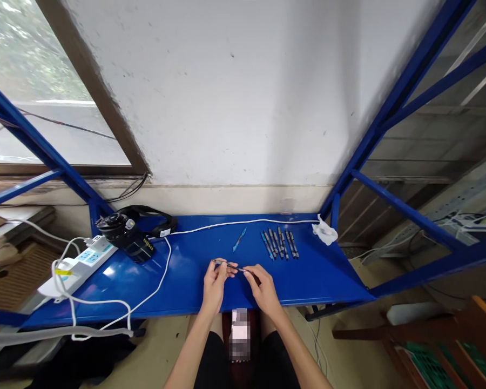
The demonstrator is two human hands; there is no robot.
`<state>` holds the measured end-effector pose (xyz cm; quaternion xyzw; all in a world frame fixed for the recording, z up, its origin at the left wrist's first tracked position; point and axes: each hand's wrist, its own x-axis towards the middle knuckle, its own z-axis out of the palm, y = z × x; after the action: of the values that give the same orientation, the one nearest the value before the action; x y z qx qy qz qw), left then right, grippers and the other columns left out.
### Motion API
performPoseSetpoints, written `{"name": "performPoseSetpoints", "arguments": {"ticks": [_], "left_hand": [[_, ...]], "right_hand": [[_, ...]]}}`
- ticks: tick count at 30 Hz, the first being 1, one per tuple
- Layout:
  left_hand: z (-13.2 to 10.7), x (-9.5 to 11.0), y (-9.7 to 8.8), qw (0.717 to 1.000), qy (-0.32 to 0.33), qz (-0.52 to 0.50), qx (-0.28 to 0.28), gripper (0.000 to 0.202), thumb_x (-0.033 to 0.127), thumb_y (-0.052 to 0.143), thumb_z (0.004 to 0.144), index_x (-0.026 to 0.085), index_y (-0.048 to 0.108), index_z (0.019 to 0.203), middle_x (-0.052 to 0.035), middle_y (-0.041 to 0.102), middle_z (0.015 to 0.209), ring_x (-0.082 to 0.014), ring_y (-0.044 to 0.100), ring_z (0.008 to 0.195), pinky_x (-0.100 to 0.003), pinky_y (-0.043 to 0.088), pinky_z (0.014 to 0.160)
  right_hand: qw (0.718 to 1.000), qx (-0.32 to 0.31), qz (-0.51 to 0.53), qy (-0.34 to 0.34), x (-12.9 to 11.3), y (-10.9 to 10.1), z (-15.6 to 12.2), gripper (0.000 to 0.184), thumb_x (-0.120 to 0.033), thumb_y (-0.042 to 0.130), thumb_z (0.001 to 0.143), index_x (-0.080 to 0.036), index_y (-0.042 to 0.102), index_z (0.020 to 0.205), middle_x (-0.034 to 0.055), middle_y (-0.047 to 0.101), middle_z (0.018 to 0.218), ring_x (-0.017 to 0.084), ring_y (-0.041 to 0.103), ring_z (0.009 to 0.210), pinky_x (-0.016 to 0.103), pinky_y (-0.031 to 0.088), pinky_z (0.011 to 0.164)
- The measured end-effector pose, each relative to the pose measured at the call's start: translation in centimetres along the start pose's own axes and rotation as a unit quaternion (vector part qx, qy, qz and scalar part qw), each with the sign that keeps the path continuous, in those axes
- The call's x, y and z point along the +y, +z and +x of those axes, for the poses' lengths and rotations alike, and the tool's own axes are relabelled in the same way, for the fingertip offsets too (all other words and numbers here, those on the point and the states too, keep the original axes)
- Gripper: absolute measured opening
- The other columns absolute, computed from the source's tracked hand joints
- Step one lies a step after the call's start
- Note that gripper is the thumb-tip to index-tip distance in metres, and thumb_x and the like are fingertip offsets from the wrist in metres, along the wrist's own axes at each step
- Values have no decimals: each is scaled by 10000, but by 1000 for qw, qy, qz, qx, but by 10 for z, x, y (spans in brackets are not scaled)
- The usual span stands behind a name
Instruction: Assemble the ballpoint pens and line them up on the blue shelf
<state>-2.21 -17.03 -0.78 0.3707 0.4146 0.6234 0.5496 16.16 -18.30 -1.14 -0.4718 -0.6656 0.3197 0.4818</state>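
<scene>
A slim dark pen (235,268) lies level between my two hands, just above the front part of the blue table. My left hand (215,283) pinches its left end, with the other fingers curled beneath. At the pen's right end, my right hand (262,286) closes thumb and fingers around it. Beyond the hands, a single blue pen (239,240) rests slanted on the tabletop. To its right, several pens (279,243) lie side by side in a row, a blue pen (267,245) at the left and dark pens (292,245) at the right.
A white power strip (81,265) with tangled white cables (125,307) takes up the table's left side, beside a black camera (132,237) with a strap. Crumpled white tissue (324,232) sits at the back right. Blue frame posts (389,116) flank the blue table (316,275).
</scene>
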Motion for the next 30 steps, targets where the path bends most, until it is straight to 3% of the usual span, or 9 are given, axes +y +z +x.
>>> {"name": "performPoseSetpoints", "arguments": {"ticks": [5,18,25,30], "left_hand": [[0,1,-1,999,4,-26,24,423,568,771,995,233,585,1175,-104,832,1083,-208,795,909,-329,605,843],[0,-6,-3,1000,12,14,-16,366,515,743,1035,212,604,1187,-127,842,1116,-228,812,939,-372,614,920],[-1,-2,0,997,15,64,-38,360,506,744,1032,193,654,1185,-117,841,1102,-238,812,939,-381,630,918],[-2,-1,1,990,10,115,-80,341,471,832,959,177,763,1119,-99,840,1045,-254,804,992,-372,621,959]], "right_hand": [[999,34,5,11,2,-2,-1,296,-455,604,1117,-263,813,1202,94,761,1077,251,716,970,366,560,873],[1000,24,11,16,1,-1,0,287,-449,639,1105,-254,825,1201,74,735,1020,222,693,885,337,537,808],[1000,16,15,0,4,0,-1,279,-430,628,1115,-261,825,1215,67,741,1030,208,682,870,328,532,798],[1000,0,24,-9,5,0,0,270,-433,636,1110,-259,807,1227,85,765,1090,237,710,979,352,549,879]]}}
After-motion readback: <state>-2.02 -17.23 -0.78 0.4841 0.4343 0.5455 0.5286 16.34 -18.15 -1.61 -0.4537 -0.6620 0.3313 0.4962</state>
